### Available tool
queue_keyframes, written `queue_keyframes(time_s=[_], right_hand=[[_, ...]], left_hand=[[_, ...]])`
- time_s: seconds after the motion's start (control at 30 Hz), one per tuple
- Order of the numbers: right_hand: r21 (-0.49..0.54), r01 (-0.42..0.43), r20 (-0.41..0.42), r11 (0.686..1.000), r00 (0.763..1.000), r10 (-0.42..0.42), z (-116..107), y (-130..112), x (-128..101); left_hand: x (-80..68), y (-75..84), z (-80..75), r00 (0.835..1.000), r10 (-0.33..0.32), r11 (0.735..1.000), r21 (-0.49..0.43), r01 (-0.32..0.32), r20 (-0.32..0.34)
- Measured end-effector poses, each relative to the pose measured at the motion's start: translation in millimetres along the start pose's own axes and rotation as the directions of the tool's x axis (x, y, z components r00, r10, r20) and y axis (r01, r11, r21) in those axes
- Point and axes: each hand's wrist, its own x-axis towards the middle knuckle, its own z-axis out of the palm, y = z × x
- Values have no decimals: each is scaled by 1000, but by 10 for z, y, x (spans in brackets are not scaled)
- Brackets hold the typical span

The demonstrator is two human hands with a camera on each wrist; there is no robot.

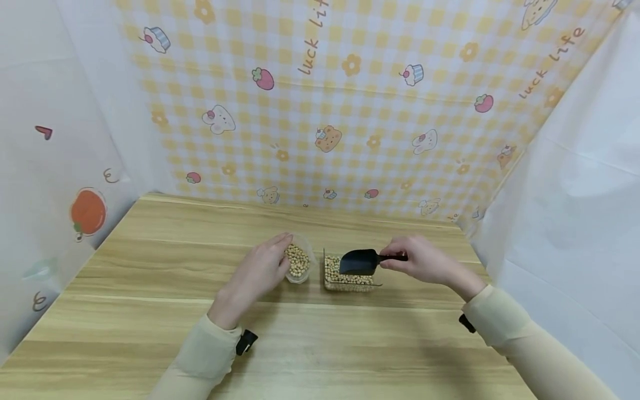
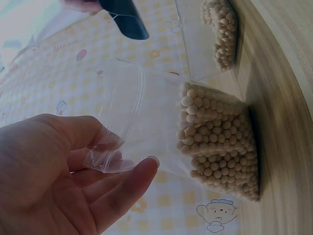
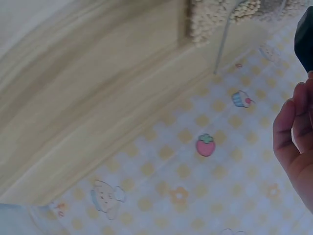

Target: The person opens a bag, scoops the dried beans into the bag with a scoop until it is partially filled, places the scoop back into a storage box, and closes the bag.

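My left hand (image 1: 257, 272) pinches the top edge of a clear plastic zip bag (image 2: 159, 110), which stands on the table with its mouth spread. Round pale beans (image 2: 220, 137), like soybeans, fill the bag's lower part. Just right of the bag sits a clear rectangular box (image 1: 350, 287) with more of these beans (image 1: 334, 268) in it. In my right hand (image 1: 420, 258) is the handle of a black scoop (image 1: 359, 262), held level above the box. Whether the scoop holds beans is hidden. The right wrist view shows only part of the right hand (image 3: 299, 142) and scoop (image 3: 304, 41).
The wood-grain table (image 1: 310, 344) extends around both containers. Behind it hangs a yellow-checked cloth (image 1: 300, 111) with cartoon prints. White sheets (image 1: 570, 183) close off the left and right sides.
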Motion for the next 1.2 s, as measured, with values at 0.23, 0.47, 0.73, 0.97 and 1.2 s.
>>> queue_keyframes(time_s=[0.23,0.47,0.73,0.97,1.2], right_hand=[[17,-16,-41,1000,999,17,168,169,-55],[62,-38,-89,997,995,43,317,328,-79],[53,-84,-99,995,991,89,471,433,-63],[21,-79,-108,997,991,81,600,479,-3],[-38,-66,-115,997,991,61,714,516,-1]], left_hand=[[-1,-6,4,1000,-3,1000,7,3,2],[0,2,5,1000,-7,1000,3,7,9],[-5,6,2,1000,-1,1000,13,1,-3],[-2,-2,-19,1000,-9,1000,2,9,3],[-4,-8,1,1000,-10,1000,-11,10,13]])
